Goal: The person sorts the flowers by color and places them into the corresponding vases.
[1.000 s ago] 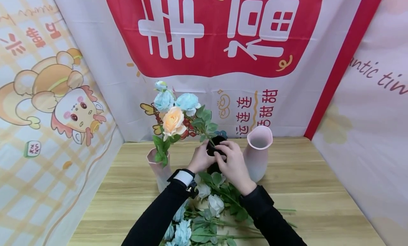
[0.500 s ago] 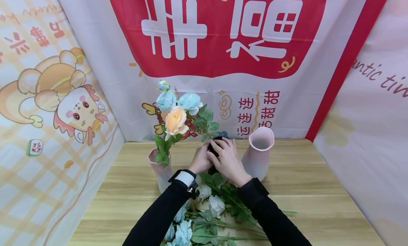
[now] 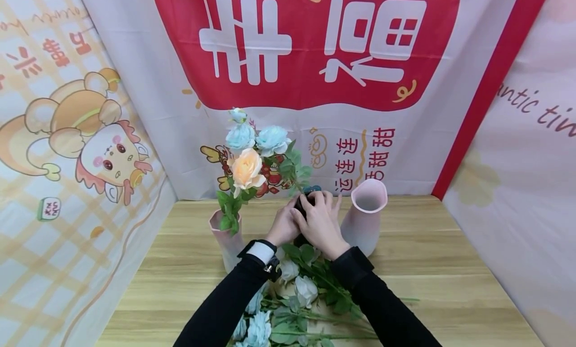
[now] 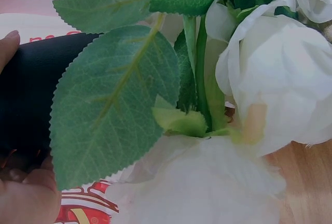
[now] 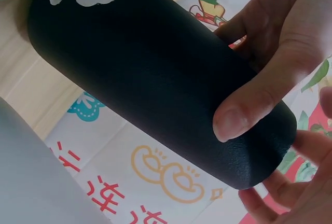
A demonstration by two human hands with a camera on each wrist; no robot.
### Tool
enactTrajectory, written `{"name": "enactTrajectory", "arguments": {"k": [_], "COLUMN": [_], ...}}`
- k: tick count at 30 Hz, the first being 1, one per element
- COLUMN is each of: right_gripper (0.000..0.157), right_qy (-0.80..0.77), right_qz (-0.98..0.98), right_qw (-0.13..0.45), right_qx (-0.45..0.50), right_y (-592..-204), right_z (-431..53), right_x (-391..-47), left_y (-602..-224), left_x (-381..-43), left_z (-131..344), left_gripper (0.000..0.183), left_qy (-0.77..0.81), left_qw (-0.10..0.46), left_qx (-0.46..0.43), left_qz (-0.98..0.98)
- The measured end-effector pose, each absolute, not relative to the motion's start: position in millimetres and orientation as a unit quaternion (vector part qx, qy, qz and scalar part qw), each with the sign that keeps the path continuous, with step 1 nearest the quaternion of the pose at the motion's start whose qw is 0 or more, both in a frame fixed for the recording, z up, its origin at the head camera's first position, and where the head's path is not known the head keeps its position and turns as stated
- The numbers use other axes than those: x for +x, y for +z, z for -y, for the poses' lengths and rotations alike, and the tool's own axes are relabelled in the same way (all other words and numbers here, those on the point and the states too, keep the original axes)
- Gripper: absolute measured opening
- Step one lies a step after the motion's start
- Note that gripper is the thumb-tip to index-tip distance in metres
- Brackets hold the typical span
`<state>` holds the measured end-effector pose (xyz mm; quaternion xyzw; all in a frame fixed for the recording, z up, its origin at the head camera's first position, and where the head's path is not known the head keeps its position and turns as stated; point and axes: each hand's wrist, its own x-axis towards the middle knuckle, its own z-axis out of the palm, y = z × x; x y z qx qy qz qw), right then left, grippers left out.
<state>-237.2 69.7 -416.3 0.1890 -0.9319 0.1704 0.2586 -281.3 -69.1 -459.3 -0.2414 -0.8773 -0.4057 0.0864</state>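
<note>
My left hand grips the upper part of a black vase; its thumb lies across the vase's side in the right wrist view. Bent over the vase's mouth, my right hand has its fingers hooked at the rim. A leafy green stem rises from the mouth, which the hands mostly hide. Light blue roses lean out to the left, behind a peach rose that stands in a pink-and-white vase. White roses lie just in front of the black vase.
A second pink-and-white vase stands close to my right hand, with its mouth upward. Loose blue roses and green stems lie on the wooden table under my forearms. A printed cloth backdrop rises behind the table.
My right hand has closed in over the vase's mouth, its wrist shifting left. The blue roses and their leaves have swung slightly right. My left hand stays on the vase.
</note>
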Motion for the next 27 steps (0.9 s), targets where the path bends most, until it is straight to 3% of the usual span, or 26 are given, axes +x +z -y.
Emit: {"name": "enactTrajectory", "arguments": {"k": [6, 15, 23, 27], "right_gripper": [0.044, 0.036, 0.016, 0.01], "right_qy": [0.167, 0.216, 0.287, 0.303], "right_qz": [0.935, 0.908, 0.869, 0.862], "right_qw": [0.25, 0.277, 0.303, 0.303], "right_qx": [0.188, 0.227, 0.265, 0.272], "right_y": [-415.2, -415.0, -406.8, -406.8], "right_z": [-72.2, -79.3, -88.8, -95.3], "right_x": [-235.5, -222.3, -197.3, -183.2], "left_y": [-459.9, -461.9, -462.3, -462.5], "left_x": [-283.3, -285.6, -285.6, -285.2], "left_z": [69.2, 67.5, 66.0, 65.7], "left_gripper": [0.071, 0.057, 0.083, 0.082], "left_qy": [-0.411, -0.432, -0.437, -0.447], "left_qw": [0.071, 0.076, 0.04, 0.048], "left_qx": [-0.232, -0.231, -0.171, -0.175], "left_qz": [0.879, 0.868, 0.882, 0.876]}}
